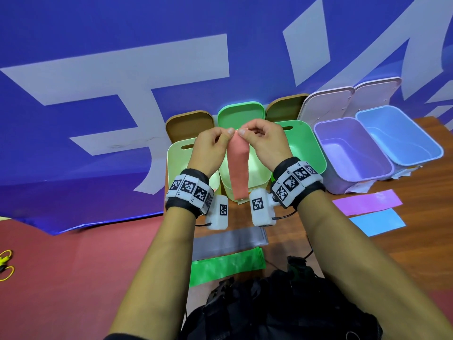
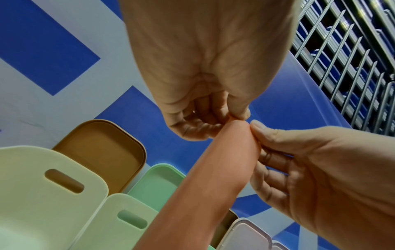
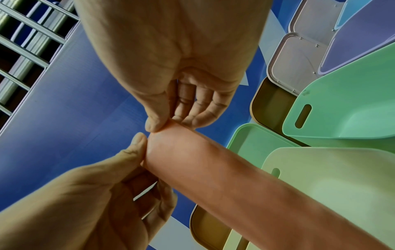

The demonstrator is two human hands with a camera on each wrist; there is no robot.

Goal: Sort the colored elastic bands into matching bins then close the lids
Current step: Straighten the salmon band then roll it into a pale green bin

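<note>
A salmon-pink elastic band (image 1: 239, 168) hangs straight down over the pale bins. My left hand (image 1: 230, 131) pinches its top left corner between thumb and finger. My right hand (image 1: 242, 132) pinches the top right corner, close beside the left. In the left wrist view the left hand (image 2: 239, 117) holds the band (image 2: 213, 177) at its upper end, with the right hand (image 2: 256, 130) next to it. The right wrist view shows the right hand (image 3: 164, 125) and the left hand (image 3: 140, 142) on the band (image 3: 224, 169).
Open bins stand in a row: pale yellow (image 1: 175, 158), green (image 1: 306, 148), purple (image 1: 353, 155), blue (image 1: 402, 136). Their lids lean on the blue wall behind. Grey (image 1: 230, 241), green (image 1: 228, 266), purple (image 1: 367, 202) and blue (image 1: 377, 222) bands lie on the wooden table.
</note>
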